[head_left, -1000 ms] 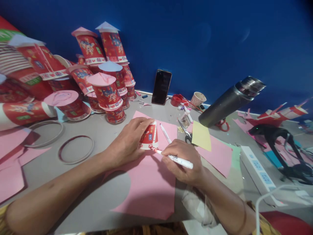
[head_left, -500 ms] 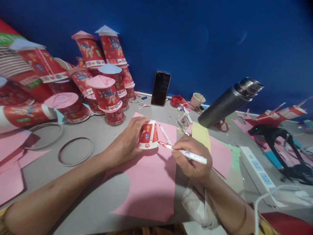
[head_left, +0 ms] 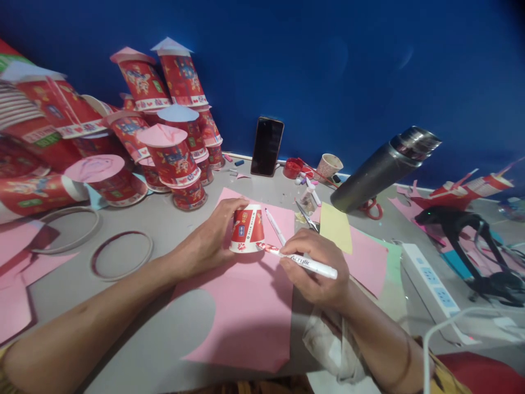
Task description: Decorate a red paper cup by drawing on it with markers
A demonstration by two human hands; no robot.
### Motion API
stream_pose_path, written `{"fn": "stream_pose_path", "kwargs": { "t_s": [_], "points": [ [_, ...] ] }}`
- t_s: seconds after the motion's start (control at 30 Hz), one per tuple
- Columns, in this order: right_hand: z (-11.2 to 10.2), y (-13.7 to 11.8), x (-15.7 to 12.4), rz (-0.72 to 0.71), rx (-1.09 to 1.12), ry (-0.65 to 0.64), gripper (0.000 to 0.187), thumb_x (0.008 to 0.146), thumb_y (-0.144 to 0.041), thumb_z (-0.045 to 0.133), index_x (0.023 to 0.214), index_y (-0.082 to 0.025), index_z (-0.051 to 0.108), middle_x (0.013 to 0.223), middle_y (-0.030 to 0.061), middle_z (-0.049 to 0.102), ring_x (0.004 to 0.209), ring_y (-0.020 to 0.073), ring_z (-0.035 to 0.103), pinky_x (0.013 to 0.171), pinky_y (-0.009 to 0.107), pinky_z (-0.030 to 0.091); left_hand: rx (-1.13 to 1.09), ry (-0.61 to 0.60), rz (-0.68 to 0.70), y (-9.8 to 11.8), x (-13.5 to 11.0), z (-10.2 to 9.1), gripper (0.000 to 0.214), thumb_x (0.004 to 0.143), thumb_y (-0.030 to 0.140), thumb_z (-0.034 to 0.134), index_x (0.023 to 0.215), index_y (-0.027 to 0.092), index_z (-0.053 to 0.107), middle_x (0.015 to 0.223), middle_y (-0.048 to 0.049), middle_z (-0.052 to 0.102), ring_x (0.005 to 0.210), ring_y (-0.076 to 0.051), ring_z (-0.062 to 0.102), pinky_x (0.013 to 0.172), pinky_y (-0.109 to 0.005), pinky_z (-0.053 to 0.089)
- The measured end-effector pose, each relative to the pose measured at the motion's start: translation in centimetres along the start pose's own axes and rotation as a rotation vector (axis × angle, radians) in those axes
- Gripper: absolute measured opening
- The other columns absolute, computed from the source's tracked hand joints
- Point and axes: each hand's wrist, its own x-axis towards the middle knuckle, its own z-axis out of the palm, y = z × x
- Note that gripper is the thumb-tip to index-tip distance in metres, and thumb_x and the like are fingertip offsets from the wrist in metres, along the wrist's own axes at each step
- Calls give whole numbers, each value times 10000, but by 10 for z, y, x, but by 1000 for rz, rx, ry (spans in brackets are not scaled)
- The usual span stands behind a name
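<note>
A red and white paper cup [head_left: 246,229], rim downward, is gripped by my left hand [head_left: 219,232] from its left side. Small red marks show on the cup's white lower band. My right hand [head_left: 318,268] holds a white acrylic marker [head_left: 314,265] with a red-stained front end. Its tip meets the cup's lower right edge, though I cannot tell whether it touches. Beneath both hands lies a pink paper sheet [head_left: 246,317] with a curved piece cut out of its left side. A white pen-like cap or marker [head_left: 274,225] rests behind the cup.
Stacked red paper cups with paper cones [head_left: 176,158] rise at the left, near two rings [head_left: 122,254]. A phone [head_left: 267,146] leans on the blue wall. Scissors [head_left: 307,215], a dark thermos [head_left: 383,169], a power strip [head_left: 437,293] and a black stand [head_left: 471,246] occupy the right.
The marker and my right hand have shifted left, bringing the tip over the cup's lower edge. My left hand still grips the cup. The whole view has shifted slightly.
</note>
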Motion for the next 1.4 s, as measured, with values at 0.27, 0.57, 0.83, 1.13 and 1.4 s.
{"fn": "stream_pose_path", "kwargs": {
  "t_s": [0.27, 0.57, 0.83, 1.13, 1.4],
  "points": [
    [0, 1, -1, -4, -16, -1, 106, 964, -121, 655, 991, -216, 694, 774, 28, 767, 660, 170, 705, 616, 305, 574, -38, 22, -9, -4, -2, 2, 865, 841, 396, 876, 1576, 299, 430, 1548, -159, 569, 1436, -371, 596, 1203, -579, 532],
    [0, 0, 0, 1, -13, 7, 115, 956, -111, 656, 989, -213, 698, 775, 32, 769, 657, 174, 703, 612, 304, 570, -30, 17, -11, -4, -3, 1, 858, 855, 398, 864, 1585, 304, 423, 1557, -158, 563, 1440, -366, 596, 1202, -575, 532],
    [0, 1, -1, 17, -5, 7, 103, 961, -119, 660, 982, -213, 697, 770, 31, 765, 657, 172, 698, 625, 302, 567, -33, 28, -8, -6, -3, 2, 857, 865, 424, 857, 1591, 290, 421, 1549, -161, 564, 1429, -363, 606, 1200, -557, 535],
    [0, 0, 0, 18, -8, 15, 111, 955, -120, 659, 975, -220, 702, 765, 27, 767, 649, 175, 704, 621, 308, 577, -19, 29, -14, -7, -3, 2, 882, 832, 383, 883, 1580, 296, 425, 1534, -161, 569, 1426, -372, 605, 1203, -576, 531],
    [0, 0, 0, 15, -14, 9, 107, 956, -114, 662, 968, -214, 697, 760, 24, 754, 647, 168, 688, 615, 295, 557, -35, 36, 27, -6, -2, 2, 831, 872, 437, 861, 1575, 308, 436, 1525, -152, 578, 1414, -358, 618, 1189, -546, 545]
  ]
}}
